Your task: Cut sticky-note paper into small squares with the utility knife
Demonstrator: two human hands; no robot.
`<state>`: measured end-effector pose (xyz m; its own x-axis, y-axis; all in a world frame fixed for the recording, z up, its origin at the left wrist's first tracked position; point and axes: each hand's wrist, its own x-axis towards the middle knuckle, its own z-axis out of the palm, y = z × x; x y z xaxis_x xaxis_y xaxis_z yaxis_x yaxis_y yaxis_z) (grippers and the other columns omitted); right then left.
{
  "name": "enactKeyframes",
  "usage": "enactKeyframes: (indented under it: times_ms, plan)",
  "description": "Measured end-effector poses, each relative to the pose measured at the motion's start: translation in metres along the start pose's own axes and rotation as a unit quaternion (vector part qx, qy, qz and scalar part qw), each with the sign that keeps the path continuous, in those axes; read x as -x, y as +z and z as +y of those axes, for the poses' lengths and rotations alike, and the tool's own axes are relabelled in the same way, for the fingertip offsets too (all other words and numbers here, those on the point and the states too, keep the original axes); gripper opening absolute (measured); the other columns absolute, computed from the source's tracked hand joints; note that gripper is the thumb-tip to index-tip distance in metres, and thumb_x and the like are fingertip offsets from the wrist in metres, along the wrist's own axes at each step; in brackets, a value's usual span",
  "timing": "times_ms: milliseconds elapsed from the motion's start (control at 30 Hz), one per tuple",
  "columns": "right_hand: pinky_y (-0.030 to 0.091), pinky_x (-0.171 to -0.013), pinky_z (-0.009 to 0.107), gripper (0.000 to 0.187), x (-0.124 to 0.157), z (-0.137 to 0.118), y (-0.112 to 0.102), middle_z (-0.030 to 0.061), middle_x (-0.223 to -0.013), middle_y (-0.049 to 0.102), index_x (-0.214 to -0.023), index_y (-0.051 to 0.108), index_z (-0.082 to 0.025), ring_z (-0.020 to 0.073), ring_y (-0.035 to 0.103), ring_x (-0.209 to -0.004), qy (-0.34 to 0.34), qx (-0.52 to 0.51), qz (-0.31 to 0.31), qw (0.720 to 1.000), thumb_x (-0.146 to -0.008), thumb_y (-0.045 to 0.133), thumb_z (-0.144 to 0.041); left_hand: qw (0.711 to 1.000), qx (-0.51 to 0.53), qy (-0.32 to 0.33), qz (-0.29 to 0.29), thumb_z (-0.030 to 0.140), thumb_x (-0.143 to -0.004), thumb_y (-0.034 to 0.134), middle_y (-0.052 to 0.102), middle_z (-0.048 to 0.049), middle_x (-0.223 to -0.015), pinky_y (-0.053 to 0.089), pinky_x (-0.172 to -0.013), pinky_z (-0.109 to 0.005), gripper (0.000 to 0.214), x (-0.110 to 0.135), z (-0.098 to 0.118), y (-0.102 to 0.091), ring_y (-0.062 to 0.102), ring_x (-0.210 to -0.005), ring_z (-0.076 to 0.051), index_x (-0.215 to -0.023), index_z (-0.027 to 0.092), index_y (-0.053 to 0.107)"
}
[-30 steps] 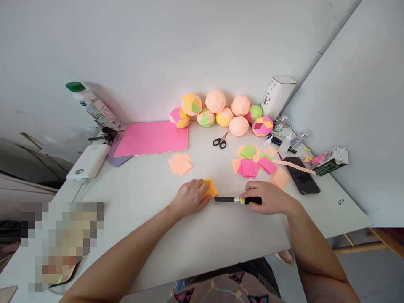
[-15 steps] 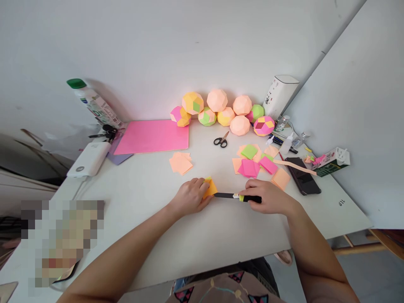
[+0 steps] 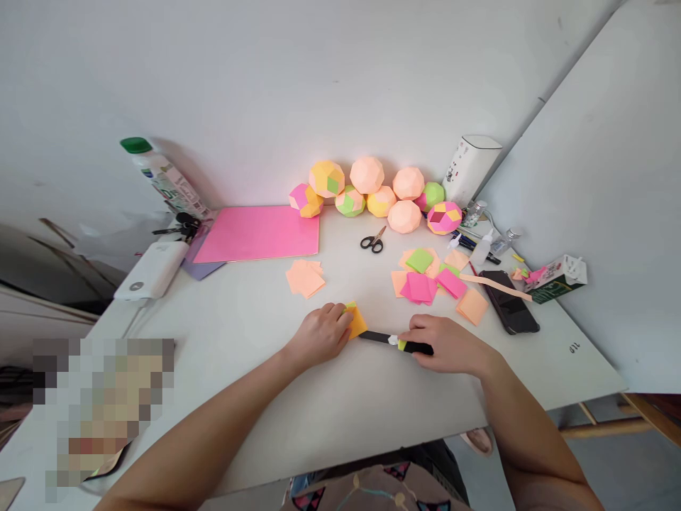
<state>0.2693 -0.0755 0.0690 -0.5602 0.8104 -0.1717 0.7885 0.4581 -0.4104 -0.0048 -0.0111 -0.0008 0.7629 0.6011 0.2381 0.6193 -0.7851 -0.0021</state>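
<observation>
My left hand grips a folded orange paper near the front of the table, its fingers closed over the paper's left part. A bit of yellow-green shows at the paper's upper edge. In my right hand is a utility knife with a black handle and a yellow-green collar. Its long dark blade points left, and the tip meets the paper's lower right edge, partly out of sight there. Beyond my hands lie peach paper pieces and a heap of pink paper squares with green and peach ones.
Small scissors lie behind my hands. Several faceted paper balls line the wall beside a pink board. At right are a phone, a small carton and a squeeze bottle. A white power bank lies left.
My right hand has shifted slightly left and down with the knife, whose blade now slants and reaches farther under the paper's edge. My left hand still grips the paper.
</observation>
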Motion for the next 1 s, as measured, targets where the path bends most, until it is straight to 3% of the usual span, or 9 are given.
enactKeyframes:
  times_ms: [433,800,1000]
  plan:
    - [0.045,-0.068,0.027,0.038,-0.012,-0.013,0.020,0.0072,-0.091,0.058,-0.116,0.066,-0.019,0.0179,0.057,-0.079,0.011,0.034,0.003,0.999,-0.080,0.055,-0.015,1.000,-0.009,0.009,0.009,0.018,-0.089,0.041,0.057,-0.0055,-0.077,0.033,-0.052,-0.030,0.012,0.000,0.002,0.000,0.051,-0.064,-0.018,-0.080,0.019,0.050]
    - [0.044,-0.068,0.027,0.037,-0.008,-0.013,0.015,0.0070,-0.091,0.058,-0.114,0.066,-0.020,0.0179,0.056,-0.079,0.041,0.052,-0.011,0.998,-0.080,0.054,-0.014,1.000,0.007,0.012,0.019,0.017,-0.085,0.043,0.057,-0.0046,-0.073,0.041,-0.058,-0.032,0.010,-0.002,0.002,-0.003,0.053,-0.063,-0.018,-0.081,0.018,0.052]
    - [0.044,-0.068,0.028,0.037,-0.017,-0.017,0.023,0.0087,-0.093,0.059,-0.116,0.065,-0.017,0.0189,0.056,-0.081,0.037,0.066,-0.002,0.997,-0.081,0.053,-0.015,1.000,-0.004,0.006,0.009,0.019,-0.087,0.043,0.058,-0.0053,-0.077,0.038,-0.053,-0.030,0.009,0.000,0.002,0.000,0.055,-0.068,-0.019,-0.085,0.018,0.052]
